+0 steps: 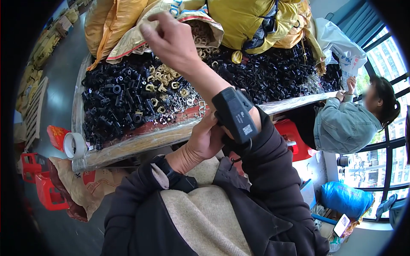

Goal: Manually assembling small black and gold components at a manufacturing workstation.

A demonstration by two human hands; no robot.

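Observation:
My right arm reaches up and across over the table, with a black box-shaped device (235, 113) strapped around it near the wrist. My left hand (201, 138) is wrapped around the underside of that forearm, its thumb against the device; some of its fingers are hidden. A cable runs from the device toward my dark sleeve. My right hand (171, 40) hovers over the parts, its fingers loosely bent and apart, nothing visible in them. Below it lie tan U-shaped clips (164, 77) among heaps of black plastic fittings (117, 96). My left wrist wears another black device (171, 175).
Woven sacks (115, 25) and a yellow bag (239, 25) stand at the table's far side. A roll of tape (74, 145) sits at the near left corner. Red stools (50, 192) are on the floor. At the right, a person in a light denim jacket (348, 126) sits by the table.

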